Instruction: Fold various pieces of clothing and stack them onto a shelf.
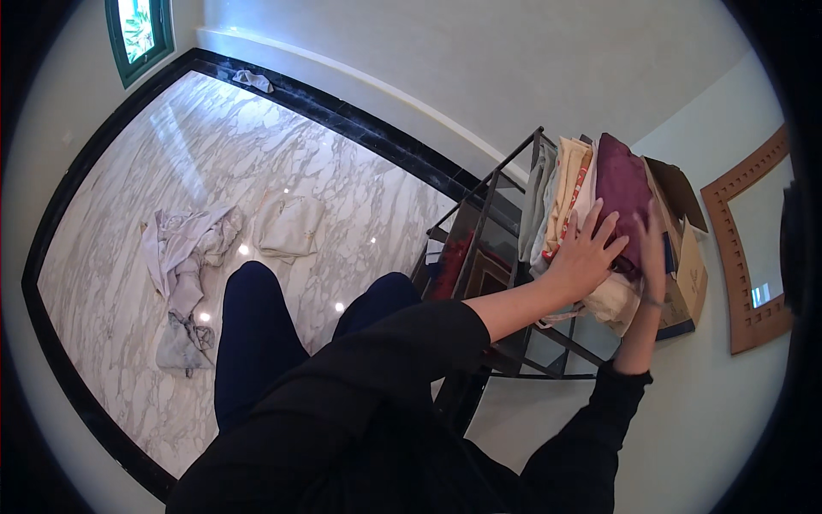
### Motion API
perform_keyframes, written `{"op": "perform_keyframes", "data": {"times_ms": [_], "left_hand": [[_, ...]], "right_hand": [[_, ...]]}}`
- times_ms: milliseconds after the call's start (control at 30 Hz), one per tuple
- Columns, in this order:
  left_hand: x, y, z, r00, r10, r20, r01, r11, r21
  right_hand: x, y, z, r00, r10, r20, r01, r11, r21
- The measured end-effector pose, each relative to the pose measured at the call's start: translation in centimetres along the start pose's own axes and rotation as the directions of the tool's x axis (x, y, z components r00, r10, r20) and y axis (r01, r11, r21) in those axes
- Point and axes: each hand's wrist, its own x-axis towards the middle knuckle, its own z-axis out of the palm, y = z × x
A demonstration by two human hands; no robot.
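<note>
A folded maroon cloth (pixel 622 178) stands on edge at the right end of a row of folded fabrics on a dark metal rack. My left hand (pixel 591 255) lies against its near part, fingers spread. On its right side is my right hand (pixel 652 257), fingers stretched out along the cloth, beside a cardboard box (pixel 685 274). Left of the maroon cloth stand a cream and orange folded cloth (pixel 569 176) and a grey-green one (pixel 537 201). A pale, rumpled cloth (pixel 612 304) bulges below my hands.
The dark rack (pixel 505 343) has lower shelves with red and dark items. Crumpled pale clothes (pixel 188 244) and a folded cream cloth (pixel 291 227) lie on the marble floor to the left. A small cloth (pixel 253 80) is by the far wall. A wood-framed mirror (pixel 743 283) is at right.
</note>
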Motion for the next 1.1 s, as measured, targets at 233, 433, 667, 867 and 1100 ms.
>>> {"op": "perform_keyframes", "data": {"times_ms": [233, 433, 667, 867, 1100], "left_hand": [[-0.9, -1.7, 0.7, 0.996, 0.032, 0.081, -0.03, 0.999, -0.032], [-1.5, -1.3, -1.6, 0.998, -0.068, 0.008, 0.069, 0.993, -0.1], [-2.8, -0.1, -1.4, 0.894, -0.391, 0.22, 0.442, 0.851, -0.284], [-5.7, -4.4, -0.1, 0.865, -0.2, 0.46, 0.287, 0.95, -0.126], [-5.5, -6.5, -5.3, 0.794, 0.01, 0.608, 0.318, 0.845, -0.43]], "right_hand": [[-3.1, -0.3, 0.7, 0.965, 0.188, 0.181, -0.173, 0.98, -0.094], [2.5, 1.1, -1.2, 0.986, -0.078, -0.146, 0.026, 0.943, -0.331], [11.0, 3.6, -1.7, 0.934, 0.334, 0.129, -0.297, 0.923, -0.244], [-4.9, -10.4, 1.5, 0.781, 0.59, 0.204, -0.565, 0.531, 0.631], [8.5, 4.1, 0.8, 0.947, 0.222, 0.232, -0.314, 0.793, 0.522]]}}
